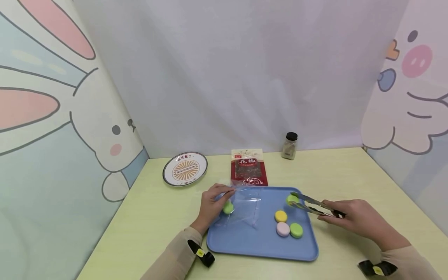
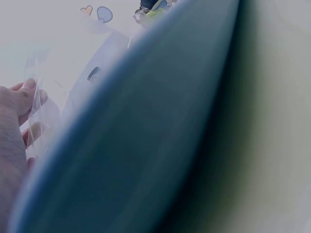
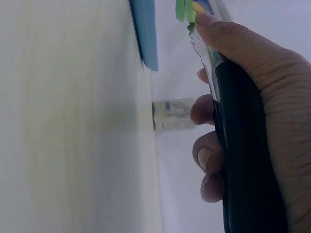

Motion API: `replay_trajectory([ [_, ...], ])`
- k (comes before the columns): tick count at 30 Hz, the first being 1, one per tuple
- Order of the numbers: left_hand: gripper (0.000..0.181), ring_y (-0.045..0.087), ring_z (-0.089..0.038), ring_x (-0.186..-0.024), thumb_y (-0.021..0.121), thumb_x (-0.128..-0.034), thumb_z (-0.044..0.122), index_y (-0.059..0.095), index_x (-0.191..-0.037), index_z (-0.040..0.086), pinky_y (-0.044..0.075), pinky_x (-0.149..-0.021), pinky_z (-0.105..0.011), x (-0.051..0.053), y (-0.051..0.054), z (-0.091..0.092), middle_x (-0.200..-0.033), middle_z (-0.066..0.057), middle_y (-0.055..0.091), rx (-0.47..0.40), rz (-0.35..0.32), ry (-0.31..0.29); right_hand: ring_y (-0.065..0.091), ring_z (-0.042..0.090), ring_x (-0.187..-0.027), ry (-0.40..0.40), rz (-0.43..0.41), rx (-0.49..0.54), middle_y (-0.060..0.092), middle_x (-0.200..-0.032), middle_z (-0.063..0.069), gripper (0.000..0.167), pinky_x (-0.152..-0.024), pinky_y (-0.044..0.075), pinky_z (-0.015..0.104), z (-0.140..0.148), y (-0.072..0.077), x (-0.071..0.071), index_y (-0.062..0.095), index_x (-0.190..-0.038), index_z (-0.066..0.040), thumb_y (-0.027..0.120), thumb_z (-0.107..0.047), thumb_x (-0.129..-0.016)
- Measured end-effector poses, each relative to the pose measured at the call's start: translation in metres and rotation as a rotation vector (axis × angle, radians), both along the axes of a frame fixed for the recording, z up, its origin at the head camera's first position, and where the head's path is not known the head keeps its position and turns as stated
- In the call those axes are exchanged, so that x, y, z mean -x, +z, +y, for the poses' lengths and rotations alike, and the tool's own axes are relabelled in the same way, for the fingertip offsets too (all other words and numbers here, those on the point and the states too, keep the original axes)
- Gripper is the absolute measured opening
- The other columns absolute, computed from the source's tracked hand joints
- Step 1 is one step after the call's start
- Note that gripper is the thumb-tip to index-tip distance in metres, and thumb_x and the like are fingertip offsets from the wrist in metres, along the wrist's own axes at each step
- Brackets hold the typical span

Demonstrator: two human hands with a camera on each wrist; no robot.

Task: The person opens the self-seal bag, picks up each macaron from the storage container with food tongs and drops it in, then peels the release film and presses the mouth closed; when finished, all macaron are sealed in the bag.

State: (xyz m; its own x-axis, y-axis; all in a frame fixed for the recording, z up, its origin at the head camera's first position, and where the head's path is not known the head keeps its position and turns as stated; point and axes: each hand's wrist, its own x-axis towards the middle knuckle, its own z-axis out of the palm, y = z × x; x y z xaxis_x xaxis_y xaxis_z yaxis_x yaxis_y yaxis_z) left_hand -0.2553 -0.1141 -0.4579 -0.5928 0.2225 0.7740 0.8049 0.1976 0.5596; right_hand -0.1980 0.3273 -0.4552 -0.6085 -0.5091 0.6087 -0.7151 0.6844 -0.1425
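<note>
My left hand (image 1: 212,205) pinches the edge of a clear plastic bag (image 1: 247,204) over the left part of a blue tray (image 1: 259,249); a green macaron (image 1: 228,207) shows at the bag's left side, by the fingers. In the left wrist view the fingers hold the clear film (image 2: 46,114). My right hand (image 1: 360,219) grips metal tongs (image 1: 316,206) with dark handles (image 3: 248,145), their tips around a green macaron (image 1: 292,200) at the tray's upper right. Below it are a yellow macaron (image 1: 280,216), a pink one (image 1: 282,229) and another green one (image 1: 296,230).
Behind the tray lies a red and cream packet (image 1: 249,168). A patterned white plate (image 1: 185,169) is at the back left, and a small jar (image 1: 289,146) with a black lid stands at the back right.
</note>
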Motion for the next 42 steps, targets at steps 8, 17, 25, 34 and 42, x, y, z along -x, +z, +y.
replay_trajectory([
  [8, 0.017, 0.069, -0.026, -0.089, 0.076, -0.0839, -0.009, 0.076, -0.100, -0.003, 0.056, -0.079, -0.028, 0.014, -0.019, -0.004, -0.093, -0.012, 0.074, -0.030, 0.025, 0.007, 0.038, -0.015, -0.059, -0.011, 0.041, 0.001, 0.056, -0.072, -0.028, 0.044, -0.049, 0.032, 0.010, -0.008, 0.003, 0.002, 0.080, -0.102, -0.014, 0.095, -0.030, -0.064],
  [17, 0.018, 0.069, -0.020, -0.092, 0.075, -0.0897, 0.002, 0.077, -0.107, 0.003, 0.057, -0.079, -0.029, 0.017, -0.031, -0.002, -0.097, -0.005, 0.075, -0.033, 0.009, 0.017, 0.037, -0.016, -0.057, 0.069, -0.020, -0.012, 0.059, -0.073, -0.027, 0.040, -0.049, 0.032, 0.008, -0.045, 0.015, 0.006, 0.080, -0.105, -0.016, 0.091, -0.035, -0.072],
  [25, 0.019, 0.070, -0.020, -0.091, 0.074, -0.0898, 0.000, 0.077, -0.109, 0.004, 0.057, -0.078, -0.029, 0.017, -0.028, -0.003, -0.099, -0.006, 0.075, -0.032, 0.043, 0.025, 0.031, -0.007, -0.046, 0.088, -0.186, -0.198, 0.038, -0.056, -0.025, 0.028, -0.044, 0.027, 0.017, -0.106, 0.033, 0.031, 0.074, -0.094, -0.024, 0.078, -0.050, -0.085],
  [34, 0.022, 0.069, -0.024, -0.091, 0.075, -0.0858, -0.006, 0.077, -0.106, 0.003, 0.055, -0.079, -0.028, 0.017, -0.024, -0.004, -0.098, -0.011, 0.073, -0.061, 0.101, 0.050, 0.033, -0.002, -0.044, 0.078, -0.249, -0.252, 0.033, -0.050, -0.016, 0.032, -0.042, 0.026, 0.021, -0.173, 0.044, 0.048, 0.064, -0.077, -0.023, 0.073, -0.052, -0.089],
  [42, 0.021, 0.065, -0.028, -0.098, 0.075, -0.0879, -0.002, 0.078, -0.107, 0.007, 0.054, -0.086, -0.032, 0.015, -0.020, -0.006, -0.102, -0.010, 0.072, -0.053, 0.129, 0.110, 0.040, 0.000, -0.043, 0.005, -0.273, -0.276, 0.046, -0.052, -0.014, 0.034, -0.041, 0.036, 0.022, -0.206, 0.041, 0.053, 0.073, -0.085, -0.018, 0.076, -0.052, -0.085],
])
